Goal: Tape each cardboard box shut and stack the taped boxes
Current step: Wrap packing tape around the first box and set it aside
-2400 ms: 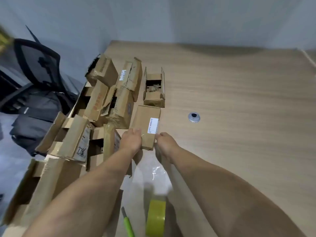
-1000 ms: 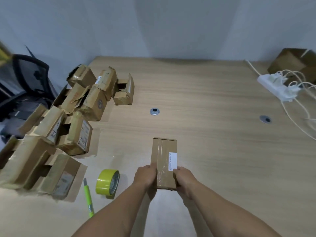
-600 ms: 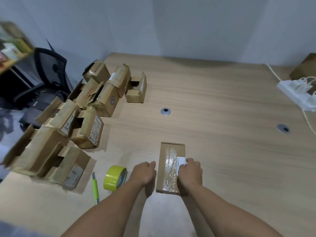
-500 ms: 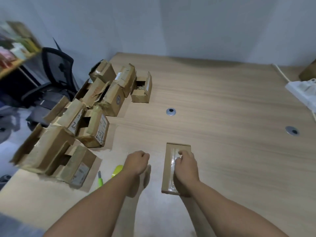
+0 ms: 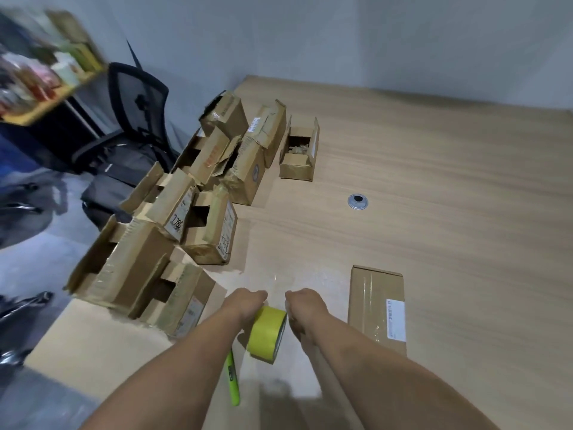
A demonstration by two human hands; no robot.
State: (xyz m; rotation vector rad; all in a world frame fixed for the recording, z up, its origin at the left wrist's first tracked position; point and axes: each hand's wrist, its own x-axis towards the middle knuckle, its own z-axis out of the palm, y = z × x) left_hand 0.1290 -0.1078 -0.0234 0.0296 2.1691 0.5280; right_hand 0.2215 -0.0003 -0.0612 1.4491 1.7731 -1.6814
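Yellow tape roll (image 5: 267, 332) gripped on edge by left hand (image 5: 245, 302) | right hand (image 5: 304, 305) curled beside it, tape-end pinch unclear | box (image 5: 376, 308) flat on right, likely awaiting tape

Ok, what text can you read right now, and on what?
"798", handwritten, uncertain: white label on an open box in the pile.
Handwriting on the side label of the box beside it: unreadable.
Red print on a box side further back: blurred.
Printed label on the flat box: too small to read.
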